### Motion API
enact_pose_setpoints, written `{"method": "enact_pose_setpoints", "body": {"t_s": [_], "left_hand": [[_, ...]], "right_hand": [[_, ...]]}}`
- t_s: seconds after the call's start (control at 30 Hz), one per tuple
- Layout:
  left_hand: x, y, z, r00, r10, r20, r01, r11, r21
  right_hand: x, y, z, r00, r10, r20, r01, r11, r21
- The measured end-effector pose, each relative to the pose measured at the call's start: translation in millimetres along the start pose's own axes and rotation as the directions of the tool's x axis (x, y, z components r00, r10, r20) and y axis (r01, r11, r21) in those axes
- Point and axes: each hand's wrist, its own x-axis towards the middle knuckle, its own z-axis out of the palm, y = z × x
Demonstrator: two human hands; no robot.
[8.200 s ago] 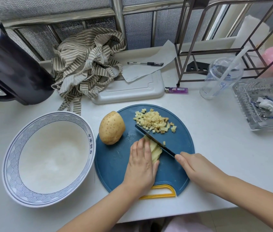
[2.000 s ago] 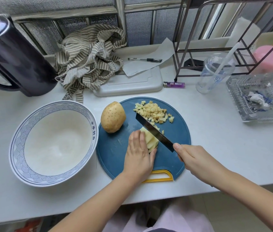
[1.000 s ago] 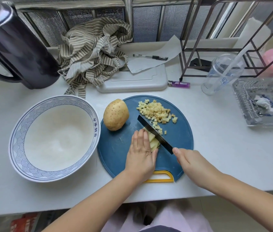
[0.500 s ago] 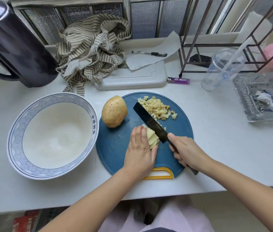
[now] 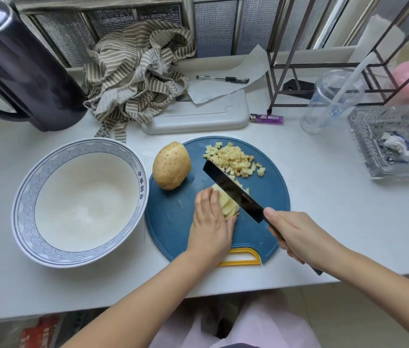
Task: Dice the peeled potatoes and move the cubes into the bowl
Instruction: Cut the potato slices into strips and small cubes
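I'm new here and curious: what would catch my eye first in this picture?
A black knife, gripped by the right hand, slants across the round blue cutting board, where the left hand presses on a stack of potato slices. Beyond the knife lies a pile of potato cubes; left of the board stands a large empty bowl.

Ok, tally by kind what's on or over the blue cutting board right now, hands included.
Whole potato: 1
Stack of potato slices: 1
Pile of potato cubes: 1
Knife: 1
Hands: 2, left hand and right hand
Total: 6
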Motion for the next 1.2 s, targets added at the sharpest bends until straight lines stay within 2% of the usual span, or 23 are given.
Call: {"method": "enact_pose_setpoints", "body": {"t_s": [0.23, 0.5, 0.87, 1.2], "left_hand": [[2, 1, 1, 1.0, 0.01, 0.028, -0.011, 0.999, 0.033], [4, 0, 0, 0.998, 0.0, 0.059, -0.001, 1.0, 0.024], [2, -1, 3, 1.0, 0.003, 0.029, -0.003, 1.0, 0.013], [3, 0, 2, 0.999, 0.014, 0.031, -0.015, 0.999, 0.037]], "right_hand": [[1, 1, 5, 1.0, 0.018, -0.002, -0.018, 0.997, -0.077], [4, 4, 10, 0.999, 0.027, 0.019, -0.026, 0.997, -0.07], [6, 12, 31, 0.997, -0.055, -0.059, 0.033, 0.947, -0.319], [26, 4, 36, 0.996, -0.059, -0.073, 0.037, 0.963, -0.266]]}}
